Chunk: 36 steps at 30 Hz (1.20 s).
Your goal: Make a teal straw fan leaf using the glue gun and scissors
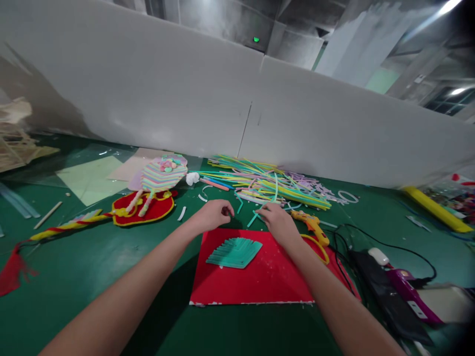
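Above the back edge of a red board [237, 287], my left hand [215, 216] has its fingers loosely curled, a small gap between thumb and forefinger, and nothing visible in them. My right hand [277, 222] is closed on a thin green pipe cleaner [276, 188], which sticks up behind the fingers. A short green piece [252, 220] shows just left of its fingertips. Between my forearms, a leaf-like teal patch [235, 252] of pipe cleaners laid side by side rests on the board. Fingers hide part of the held piece.
Loose pipe cleaners [260, 180] lie behind my hands. An orange glue gun [311, 225] stands to the right, near black cables and a purple device [411, 294]. A striped fan-shaped craft [163, 175] and a red tassel [15, 272] are left. A white partition [185, 89] rises behind.
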Each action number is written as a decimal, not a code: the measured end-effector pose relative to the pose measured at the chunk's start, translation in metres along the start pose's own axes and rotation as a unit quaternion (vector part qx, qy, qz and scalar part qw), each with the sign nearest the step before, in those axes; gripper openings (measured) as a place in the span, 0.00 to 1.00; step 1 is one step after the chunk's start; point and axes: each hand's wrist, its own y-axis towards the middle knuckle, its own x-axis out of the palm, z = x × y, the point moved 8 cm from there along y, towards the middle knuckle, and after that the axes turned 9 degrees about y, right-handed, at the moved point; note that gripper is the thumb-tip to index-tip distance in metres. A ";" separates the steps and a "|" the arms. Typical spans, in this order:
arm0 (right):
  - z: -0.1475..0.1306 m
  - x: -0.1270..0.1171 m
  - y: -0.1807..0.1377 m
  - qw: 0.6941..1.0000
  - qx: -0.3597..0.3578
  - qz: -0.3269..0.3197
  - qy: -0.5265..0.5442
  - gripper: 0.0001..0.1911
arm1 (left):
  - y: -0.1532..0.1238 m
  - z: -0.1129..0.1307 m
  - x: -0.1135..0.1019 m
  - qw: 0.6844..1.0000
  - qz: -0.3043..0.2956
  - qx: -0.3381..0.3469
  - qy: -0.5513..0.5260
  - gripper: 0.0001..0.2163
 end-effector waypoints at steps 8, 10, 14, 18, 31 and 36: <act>-0.002 0.005 0.020 0.998 -0.046 0.038 0.033 0.07 | -0.003 0.011 -0.009 0.999 -0.004 0.015 -0.030 0.10; -0.012 -0.006 0.011 0.995 -0.054 0.064 0.050 0.07 | -0.002 0.013 -0.009 0.999 -0.004 0.015 -0.034 0.10; -0.051 -0.031 -0.023 0.981 -0.109 0.097 0.129 0.10 | -0.010 0.023 -0.014 0.999 0.006 0.008 -0.037 0.10; -0.077 -0.030 -0.064 0.969 -0.134 0.070 0.195 0.10 | -0.047 0.033 -0.024 0.997 0.052 0.009 -0.049 0.10; -0.088 0.009 -0.092 0.968 -0.096 0.021 0.231 0.08 | -0.147 0.044 0.024 0.984 0.104 0.072 0.128 0.07; -0.066 0.005 -0.097 0.976 -0.066 -0.007 0.209 0.08 | -0.146 0.038 0.027 0.982 0.101 0.076 0.143 0.09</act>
